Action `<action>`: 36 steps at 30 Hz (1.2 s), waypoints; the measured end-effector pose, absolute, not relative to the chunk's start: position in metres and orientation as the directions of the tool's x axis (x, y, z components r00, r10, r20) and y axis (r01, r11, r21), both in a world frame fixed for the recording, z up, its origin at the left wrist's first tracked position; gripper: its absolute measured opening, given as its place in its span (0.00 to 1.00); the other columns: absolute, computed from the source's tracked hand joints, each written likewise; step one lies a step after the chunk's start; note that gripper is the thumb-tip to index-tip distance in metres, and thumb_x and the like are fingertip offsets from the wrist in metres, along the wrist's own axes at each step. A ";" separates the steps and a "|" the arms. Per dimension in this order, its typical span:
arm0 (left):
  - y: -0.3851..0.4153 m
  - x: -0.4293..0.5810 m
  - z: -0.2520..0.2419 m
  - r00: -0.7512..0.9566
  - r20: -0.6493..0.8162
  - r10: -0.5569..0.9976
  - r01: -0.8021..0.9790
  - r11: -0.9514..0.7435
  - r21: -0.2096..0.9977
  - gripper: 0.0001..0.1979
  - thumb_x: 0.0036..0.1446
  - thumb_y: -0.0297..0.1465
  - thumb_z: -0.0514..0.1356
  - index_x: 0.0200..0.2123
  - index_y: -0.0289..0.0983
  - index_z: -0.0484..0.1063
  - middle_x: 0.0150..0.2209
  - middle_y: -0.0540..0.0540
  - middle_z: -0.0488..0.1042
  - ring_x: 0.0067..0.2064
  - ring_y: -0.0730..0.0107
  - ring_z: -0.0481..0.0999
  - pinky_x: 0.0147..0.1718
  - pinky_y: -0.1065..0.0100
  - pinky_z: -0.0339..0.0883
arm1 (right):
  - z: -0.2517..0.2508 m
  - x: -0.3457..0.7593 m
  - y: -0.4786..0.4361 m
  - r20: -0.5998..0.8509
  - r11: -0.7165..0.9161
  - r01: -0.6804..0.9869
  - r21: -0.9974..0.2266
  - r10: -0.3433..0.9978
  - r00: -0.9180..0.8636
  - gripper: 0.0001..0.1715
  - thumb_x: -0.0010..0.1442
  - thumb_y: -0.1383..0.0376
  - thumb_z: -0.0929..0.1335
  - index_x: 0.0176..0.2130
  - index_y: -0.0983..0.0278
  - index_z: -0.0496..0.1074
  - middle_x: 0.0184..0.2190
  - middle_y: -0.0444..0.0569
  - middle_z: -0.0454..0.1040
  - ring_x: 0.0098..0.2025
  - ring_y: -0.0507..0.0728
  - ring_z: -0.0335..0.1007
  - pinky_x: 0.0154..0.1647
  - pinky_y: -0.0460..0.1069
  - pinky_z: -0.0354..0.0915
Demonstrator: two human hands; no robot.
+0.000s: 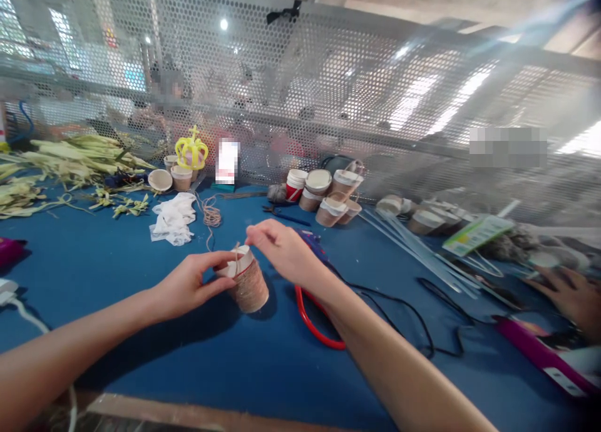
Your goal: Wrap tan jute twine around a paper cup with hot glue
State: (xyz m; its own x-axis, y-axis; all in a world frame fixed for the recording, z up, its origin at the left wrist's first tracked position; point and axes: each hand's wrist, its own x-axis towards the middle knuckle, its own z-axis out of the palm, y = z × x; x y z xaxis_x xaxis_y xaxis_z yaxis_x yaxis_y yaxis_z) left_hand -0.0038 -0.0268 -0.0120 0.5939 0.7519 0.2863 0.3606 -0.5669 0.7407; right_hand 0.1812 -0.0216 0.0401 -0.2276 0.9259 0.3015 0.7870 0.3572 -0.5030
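A tan cup (pixel 251 286) wrapped in coarse twine, with a white rim, leans tilted over the blue table, its open end towards me. My left hand (pixel 188 283) grips it at the rim, thumb and fingers closed on the edge. A short bit of twine stands up at the rim. Just above and to the right, my right hand (pixel 278 247) is closed in a pinch; what lies between its fingertips is too small to make out. A loose coil of twine (pixel 212 216) rests behind the cup, with a strand trailing towards it.
Crumpled white plastic (pixel 173 219) and pale husks (pixel 79 156) lie left. Stacked cups (pixel 332 210) stand behind, with a yellow crown-shaped piece (pixel 191 151) on another. Under my right forearm is a red curved handle (pixel 312 325). Clear sticks (pixel 417 250) and another person's hand (pixel 570 297) are right.
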 end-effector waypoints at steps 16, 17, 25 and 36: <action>-0.024 -0.004 -0.005 0.610 0.237 0.756 0.184 -0.426 0.886 0.13 0.53 0.32 0.56 0.42 0.33 0.70 0.41 0.43 0.75 0.41 0.65 0.73 0.42 0.65 0.65 | 0.032 0.182 -0.048 0.244 0.261 0.340 -0.904 0.965 -0.091 0.07 0.53 0.62 0.66 0.27 0.64 0.68 0.33 0.47 0.72 0.36 0.52 0.68 0.40 0.47 0.62; -0.024 -0.003 -0.005 0.610 0.232 0.758 0.159 -0.404 0.901 0.13 0.53 0.32 0.57 0.41 0.33 0.70 0.41 0.43 0.75 0.41 0.65 0.73 0.42 0.65 0.65 | 0.031 0.185 -0.051 0.242 0.252 0.340 -0.906 0.968 -0.074 0.07 0.53 0.62 0.66 0.27 0.64 0.68 0.33 0.47 0.72 0.35 0.52 0.68 0.39 0.47 0.62; -0.025 -0.004 -0.004 0.614 0.184 0.768 0.106 -0.311 0.945 0.12 0.51 0.31 0.58 0.39 0.32 0.71 0.38 0.44 0.75 0.38 0.67 0.72 0.39 0.68 0.66 | 0.026 0.192 -0.058 0.199 0.196 0.406 -0.893 0.979 -0.034 0.09 0.54 0.61 0.65 0.30 0.65 0.68 0.32 0.46 0.72 0.33 0.51 0.67 0.37 0.46 0.62; -0.029 -0.005 0.003 0.607 0.181 0.774 0.091 -0.294 0.952 0.10 0.50 0.30 0.59 0.36 0.32 0.72 0.35 0.45 0.75 0.36 0.69 0.72 0.36 0.70 0.66 | 0.022 0.190 -0.061 0.136 0.126 0.340 -0.932 0.991 0.007 0.09 0.52 0.61 0.66 0.28 0.65 0.68 0.32 0.47 0.73 0.34 0.52 0.67 0.37 0.48 0.62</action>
State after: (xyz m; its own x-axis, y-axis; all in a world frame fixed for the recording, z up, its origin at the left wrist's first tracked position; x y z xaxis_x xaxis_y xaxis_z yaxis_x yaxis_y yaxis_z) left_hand -0.0053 -0.0286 0.0032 0.6068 0.7740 0.1807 0.0910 -0.2935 0.9516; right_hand 0.1901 -0.0610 0.0222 0.0066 0.9907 0.1360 0.3404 0.1257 -0.9318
